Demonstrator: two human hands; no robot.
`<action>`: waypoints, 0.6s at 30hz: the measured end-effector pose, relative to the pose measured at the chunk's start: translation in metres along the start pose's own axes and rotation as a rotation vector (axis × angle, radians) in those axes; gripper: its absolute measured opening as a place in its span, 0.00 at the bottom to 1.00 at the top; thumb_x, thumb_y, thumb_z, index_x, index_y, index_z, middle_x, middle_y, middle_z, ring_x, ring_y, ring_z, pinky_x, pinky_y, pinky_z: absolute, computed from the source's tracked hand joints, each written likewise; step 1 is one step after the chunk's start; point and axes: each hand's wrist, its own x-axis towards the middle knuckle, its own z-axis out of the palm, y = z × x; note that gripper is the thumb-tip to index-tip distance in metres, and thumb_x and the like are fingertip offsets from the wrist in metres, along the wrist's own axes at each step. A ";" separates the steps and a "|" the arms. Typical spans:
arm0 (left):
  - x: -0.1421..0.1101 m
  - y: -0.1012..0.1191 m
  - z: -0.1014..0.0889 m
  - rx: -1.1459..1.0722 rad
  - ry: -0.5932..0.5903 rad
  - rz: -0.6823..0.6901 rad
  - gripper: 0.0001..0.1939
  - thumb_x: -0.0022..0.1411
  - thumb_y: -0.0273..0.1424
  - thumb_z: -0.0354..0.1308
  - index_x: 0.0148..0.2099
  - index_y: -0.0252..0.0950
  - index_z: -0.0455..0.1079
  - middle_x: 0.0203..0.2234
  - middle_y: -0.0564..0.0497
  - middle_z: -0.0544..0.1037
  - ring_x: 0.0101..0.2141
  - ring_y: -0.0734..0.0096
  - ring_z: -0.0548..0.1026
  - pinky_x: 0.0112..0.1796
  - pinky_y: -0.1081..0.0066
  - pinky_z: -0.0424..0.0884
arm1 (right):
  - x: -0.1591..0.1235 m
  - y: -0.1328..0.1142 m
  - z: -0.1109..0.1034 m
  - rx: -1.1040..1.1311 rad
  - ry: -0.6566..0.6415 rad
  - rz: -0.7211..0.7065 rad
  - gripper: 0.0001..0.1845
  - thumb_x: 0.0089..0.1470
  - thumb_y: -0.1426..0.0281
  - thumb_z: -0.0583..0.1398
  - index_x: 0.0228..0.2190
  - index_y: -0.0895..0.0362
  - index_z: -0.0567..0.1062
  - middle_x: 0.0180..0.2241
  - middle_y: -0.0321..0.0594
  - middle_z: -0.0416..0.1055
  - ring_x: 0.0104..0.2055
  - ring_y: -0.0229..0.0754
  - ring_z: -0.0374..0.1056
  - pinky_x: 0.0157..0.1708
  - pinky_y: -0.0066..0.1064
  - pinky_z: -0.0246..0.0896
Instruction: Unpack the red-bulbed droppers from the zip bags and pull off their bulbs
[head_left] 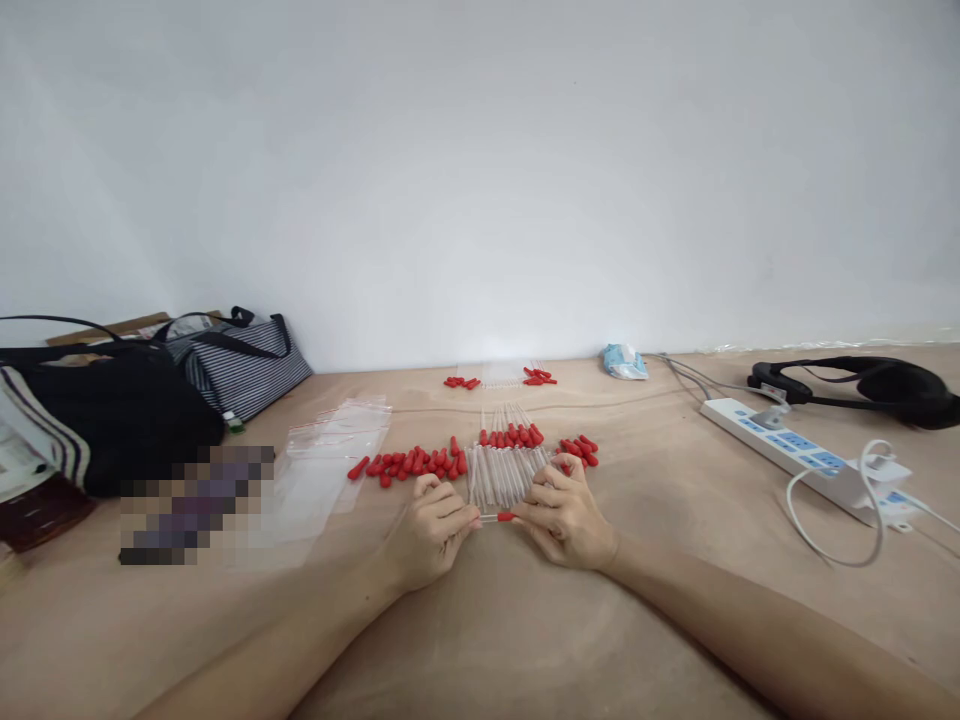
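Observation:
Between my hands a clear dropper tube (489, 518) lies level, its right end in a red rubber bulb (505, 517). My left hand (433, 530) is closed in a pinch on the tube. My right hand (568, 515) pinches the bulb, whose far end its fingers hide. Just behind them a row of clear tubes (499, 475) lies side by side, without bulbs. Beyond the row, several droppers (512, 436) with red bulbs fitted point away from me. Loose red bulbs (409, 464) are heaped behind my left hand, and a smaller heap (589, 450) lies behind my right.
Clear zip bags (322, 470) lie on the left of the table, near a blurred flat object (199, 505) and bags (240, 365). More tubes and bulbs (538, 376) lie by the wall. On the right are a power strip (780, 450), cables, a blue packet (624, 361) and a black headset (892, 388).

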 end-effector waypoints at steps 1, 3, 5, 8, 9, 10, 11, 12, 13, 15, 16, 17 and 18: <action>0.000 0.001 0.000 0.000 0.000 -0.001 0.13 0.62 0.30 0.44 0.30 0.37 0.68 0.17 0.53 0.69 0.24 0.73 0.64 0.33 0.66 0.56 | 0.000 0.000 0.000 0.003 0.003 -0.002 0.10 0.52 0.68 0.54 0.27 0.52 0.75 0.20 0.33 0.65 0.31 0.36 0.58 0.44 0.41 0.40; 0.001 0.001 0.000 0.002 0.000 0.000 0.13 0.62 0.29 0.44 0.30 0.37 0.68 0.17 0.53 0.69 0.24 0.74 0.64 0.34 0.66 0.56 | 0.000 -0.001 0.000 0.015 0.011 -0.003 0.10 0.51 0.69 0.53 0.27 0.53 0.75 0.20 0.33 0.65 0.31 0.36 0.58 0.44 0.41 0.40; 0.000 -0.001 -0.001 0.003 -0.002 0.008 0.13 0.62 0.29 0.43 0.30 0.37 0.68 0.18 0.54 0.69 0.24 0.74 0.64 0.34 0.66 0.57 | -0.001 0.000 -0.001 0.035 0.022 -0.006 0.09 0.51 0.69 0.53 0.27 0.53 0.74 0.20 0.33 0.66 0.31 0.37 0.58 0.44 0.41 0.40; -0.006 -0.009 -0.004 0.013 0.038 -0.014 0.13 0.62 0.29 0.44 0.29 0.37 0.67 0.18 0.53 0.69 0.24 0.74 0.65 0.33 0.67 0.58 | -0.004 0.006 -0.005 0.044 0.074 0.043 0.09 0.51 0.70 0.54 0.25 0.54 0.74 0.20 0.33 0.66 0.30 0.37 0.58 0.43 0.40 0.42; -0.009 -0.012 -0.006 0.021 0.063 -0.039 0.13 0.62 0.28 0.44 0.28 0.36 0.67 0.18 0.53 0.69 0.24 0.73 0.64 0.33 0.67 0.58 | -0.006 0.009 -0.006 0.039 0.098 0.086 0.09 0.51 0.70 0.54 0.25 0.54 0.74 0.20 0.34 0.66 0.30 0.36 0.58 0.43 0.39 0.43; -0.012 -0.014 -0.007 0.029 0.087 -0.069 0.13 0.62 0.28 0.44 0.28 0.36 0.67 0.18 0.53 0.69 0.23 0.74 0.64 0.32 0.68 0.59 | -0.007 0.012 -0.007 0.034 0.121 0.136 0.10 0.51 0.70 0.54 0.25 0.54 0.75 0.21 0.34 0.67 0.30 0.36 0.59 0.42 0.38 0.44; -0.014 -0.017 -0.007 0.033 0.105 -0.100 0.13 0.62 0.28 0.44 0.28 0.35 0.67 0.18 0.53 0.69 0.23 0.74 0.64 0.30 0.69 0.60 | -0.009 0.014 -0.008 0.029 0.138 0.182 0.09 0.52 0.69 0.54 0.26 0.54 0.75 0.22 0.35 0.68 0.29 0.36 0.59 0.41 0.37 0.44; -0.016 -0.018 -0.008 0.026 0.116 -0.128 0.13 0.62 0.28 0.43 0.29 0.35 0.67 0.19 0.52 0.68 0.23 0.74 0.65 0.29 0.70 0.61 | -0.009 0.017 -0.008 0.022 0.145 0.222 0.09 0.52 0.69 0.54 0.28 0.53 0.75 0.24 0.35 0.69 0.29 0.36 0.59 0.40 0.35 0.45; -0.016 -0.020 -0.008 0.016 0.123 -0.162 0.13 0.62 0.29 0.43 0.32 0.35 0.68 0.20 0.52 0.69 0.23 0.74 0.65 0.29 0.72 0.62 | -0.010 0.019 -0.007 0.008 0.144 0.254 0.10 0.53 0.68 0.54 0.31 0.53 0.75 0.26 0.36 0.69 0.30 0.36 0.60 0.38 0.34 0.45; -0.015 -0.024 -0.008 0.005 0.145 -0.252 0.14 0.63 0.30 0.41 0.38 0.35 0.68 0.24 0.50 0.70 0.27 0.73 0.68 0.30 0.73 0.64 | -0.009 0.022 -0.004 -0.049 0.137 0.326 0.11 0.54 0.68 0.52 0.34 0.52 0.74 0.27 0.37 0.69 0.31 0.36 0.61 0.36 0.33 0.45; -0.014 -0.028 -0.008 0.015 0.156 -0.306 0.15 0.63 0.30 0.40 0.41 0.34 0.68 0.26 0.49 0.70 0.29 0.72 0.69 0.31 0.73 0.65 | -0.009 0.023 -0.001 -0.090 0.136 0.375 0.11 0.54 0.68 0.52 0.35 0.53 0.74 0.27 0.37 0.69 0.31 0.37 0.61 0.36 0.33 0.44; -0.012 -0.033 -0.009 0.037 0.168 -0.364 0.15 0.63 0.29 0.40 0.42 0.34 0.67 0.28 0.48 0.70 0.30 0.71 0.70 0.33 0.73 0.65 | -0.007 0.025 0.001 -0.135 0.136 0.431 0.11 0.54 0.67 0.51 0.34 0.54 0.73 0.27 0.37 0.69 0.32 0.37 0.61 0.36 0.33 0.44; -0.011 -0.039 -0.010 0.068 0.178 -0.419 0.16 0.62 0.29 0.39 0.43 0.33 0.67 0.28 0.48 0.70 0.31 0.70 0.70 0.33 0.72 0.66 | -0.006 0.027 0.004 -0.179 0.135 0.486 0.11 0.54 0.66 0.52 0.32 0.55 0.73 0.26 0.37 0.69 0.31 0.38 0.61 0.36 0.33 0.43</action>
